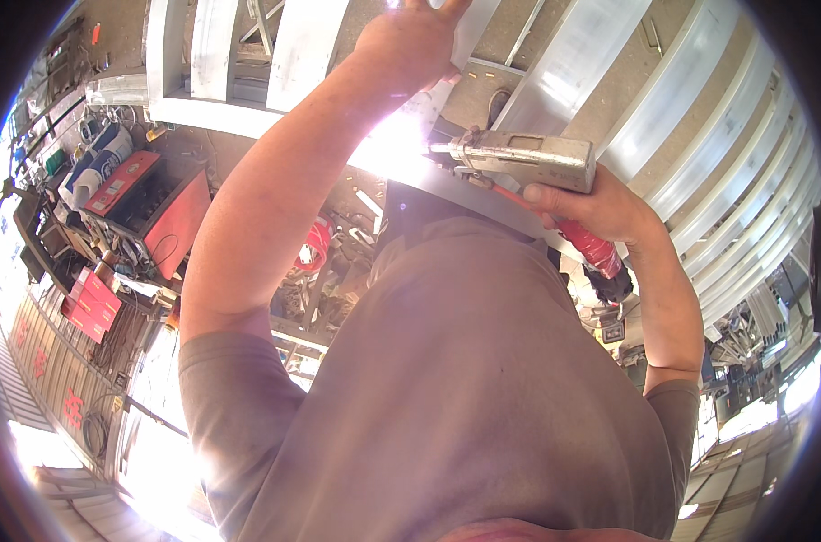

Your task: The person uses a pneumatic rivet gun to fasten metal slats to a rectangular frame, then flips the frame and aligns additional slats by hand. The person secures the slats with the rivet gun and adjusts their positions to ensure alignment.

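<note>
My right hand [600, 210] is wrapped around the red-wrapped handle of a welding gun [528, 158], which has a boxy, worn metal body. Its narrow tip points left, into a dazzling white glare that washes out the metal around it. Beneath the glare runs a pale metal bar [483, 194] of a slatted frame. Reaching forward past the glare, my left hand [415, 45] lies over another pale bar [472, 32]. Its fingers look spread, though the top edge cuts them off; nothing shows in them. Whether it touches the bar I cannot tell.
Long pale metal slats [672, 81] spread across the far right, and more framework [212, 54] lies far left. A red open-topped box [176, 226] stands at left beside a blue-and-white container [103, 167]. Red coiled cable [315, 246] and scrap lie below my left arm.
</note>
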